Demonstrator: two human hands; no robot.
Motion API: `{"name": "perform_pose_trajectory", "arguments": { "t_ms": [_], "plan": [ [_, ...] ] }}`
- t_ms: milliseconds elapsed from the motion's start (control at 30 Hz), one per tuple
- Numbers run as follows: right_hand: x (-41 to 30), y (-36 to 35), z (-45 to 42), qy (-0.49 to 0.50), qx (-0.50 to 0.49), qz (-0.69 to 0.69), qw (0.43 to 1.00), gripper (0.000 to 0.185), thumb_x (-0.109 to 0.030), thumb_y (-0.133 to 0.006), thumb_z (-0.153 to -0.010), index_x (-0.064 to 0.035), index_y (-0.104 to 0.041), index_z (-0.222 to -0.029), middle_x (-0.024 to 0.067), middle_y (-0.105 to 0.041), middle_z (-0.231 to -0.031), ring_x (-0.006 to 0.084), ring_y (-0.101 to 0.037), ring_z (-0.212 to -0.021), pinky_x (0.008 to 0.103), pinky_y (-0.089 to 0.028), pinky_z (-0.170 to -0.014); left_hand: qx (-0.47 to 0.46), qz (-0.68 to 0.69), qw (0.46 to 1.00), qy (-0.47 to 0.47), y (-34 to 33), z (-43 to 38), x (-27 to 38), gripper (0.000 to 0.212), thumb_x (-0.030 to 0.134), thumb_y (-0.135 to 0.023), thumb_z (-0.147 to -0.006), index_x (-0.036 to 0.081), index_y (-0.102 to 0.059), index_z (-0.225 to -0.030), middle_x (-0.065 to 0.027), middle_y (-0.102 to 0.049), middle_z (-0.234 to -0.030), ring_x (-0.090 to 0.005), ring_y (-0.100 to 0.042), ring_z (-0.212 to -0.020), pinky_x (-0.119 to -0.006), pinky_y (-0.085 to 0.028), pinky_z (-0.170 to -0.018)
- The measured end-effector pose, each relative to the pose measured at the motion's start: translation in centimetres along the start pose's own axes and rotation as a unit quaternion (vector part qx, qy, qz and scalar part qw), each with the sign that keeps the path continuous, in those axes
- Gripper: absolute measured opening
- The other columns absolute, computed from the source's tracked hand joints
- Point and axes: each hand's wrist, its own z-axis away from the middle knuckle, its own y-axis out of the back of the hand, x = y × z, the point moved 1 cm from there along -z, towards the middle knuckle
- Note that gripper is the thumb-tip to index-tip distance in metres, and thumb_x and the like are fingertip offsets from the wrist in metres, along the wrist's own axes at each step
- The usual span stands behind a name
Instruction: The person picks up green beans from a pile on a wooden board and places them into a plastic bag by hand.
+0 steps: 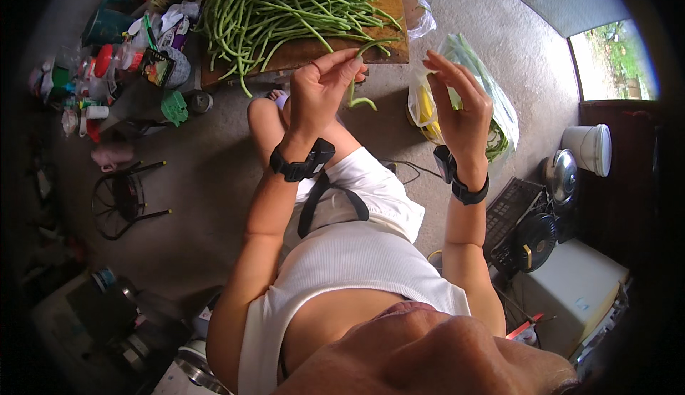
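My left hand (324, 87) pinches a long green bean (351, 95) between thumb and fingertips, just off the near edge of a wooden table (395, 17). One end of this bean hangs below my fingers and curls to the right; another stretch reaches up over the tabletop. A large heap of long green beans (289, 9) covers much of the table. My right hand (463, 103) is raised to the right, fingers bent and a little apart, with nothing visible in it. Below and behind it, on the floor, is a clear plastic bag (505, 103) with green beans inside.
A white bag with something yellow (425, 108) stands beside the clear bag. Bottles, jars and a green basket (174, 107) crowd the left. A small stool (128, 197) lies on its side. At right are a white bucket (586, 149), a black crate (514, 207) and a fan-like black round thing (535, 242).
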Motion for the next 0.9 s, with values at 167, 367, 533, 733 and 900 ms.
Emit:
{"name": "perform_pose_trajectory", "arguments": {
  "t_ms": [167, 367, 533, 733, 900],
  "plan": [
    [-2.7, -1.8, -3.2, 0.060, -0.032, 0.067, 0.995, 0.036, -0.005, -0.067, -0.083, -0.0098, -0.064, -0.119, 0.0099, -0.067, -0.101, 0.0246, -0.067, -0.083, 0.0335, -0.053, -0.070, 0.007, -0.030, 0.999, -0.010, 0.9, 0.8, -0.9, 0.025, 0.006, -0.063, -0.091, -0.005, -0.064, -0.113, -0.0095, -0.071, -0.092, -0.0112, -0.067, -0.081, -0.022, -0.053, -0.074],
    [-2.4, -3.0, -4.2, 0.134, -0.148, 0.142, 0.969, 0.020, -0.005, -0.063, -0.084, -0.0025, -0.065, -0.103, 0.0115, -0.062, -0.085, 0.0304, -0.061, -0.074, 0.0390, -0.048, -0.066, 0.004, -0.060, 0.998, -0.028, 2.3, 1.6, -0.7, 0.022, 0.005, -0.065, -0.089, -0.002, -0.066, -0.110, -0.0086, -0.072, -0.090, -0.0100, -0.068, -0.081, -0.021, -0.053, -0.072],
    [-3.3, -3.8, -4.5, 0.209, -0.220, 0.248, 0.920, 0.014, -0.006, -0.062, -0.083, -0.0033, -0.060, -0.096, 0.0095, -0.058, -0.081, 0.0273, -0.059, -0.074, 0.0386, -0.045, -0.069, 0.003, -0.206, 0.976, -0.065, 3.0, 1.7, 0.1, 0.026, 0.015, -0.070, -0.086, 0.008, -0.068, -0.111, -0.0118, -0.072, -0.093, -0.0159, -0.071, -0.083, -0.026, -0.054, -0.069],
    [-4.2, -4.7, -5.2, 0.248, -0.260, 0.263, 0.895, 0.012, -0.009, -0.065, -0.080, -0.0055, -0.058, -0.088, 0.0081, -0.055, -0.078, 0.0247, -0.059, -0.075, 0.0374, -0.043, -0.071, -0.001, -0.351, 0.913, -0.210, 2.9, 0.7, 1.3, 0.023, 0.029, -0.067, -0.086, 0.015, -0.072, -0.105, -0.0076, -0.070, -0.084, -0.0263, -0.067, -0.071, -0.032, -0.052, -0.061],
    [-4.5, -4.8, -5.6, 0.258, -0.259, 0.280, 0.888, 0.012, -0.009, -0.065, -0.079, -0.0053, -0.057, -0.087, 0.0078, -0.054, -0.077, 0.0242, -0.057, -0.074, 0.0372, -0.043, -0.071, 0.005, -0.364, 0.907, -0.214, 2.5, 0.5, 2.0, 0.020, 0.028, -0.066, -0.086, 0.013, -0.072, -0.097, -0.0077, -0.069, -0.076, -0.0248, -0.067, -0.068, -0.034, -0.051, -0.057]
  ]
}}
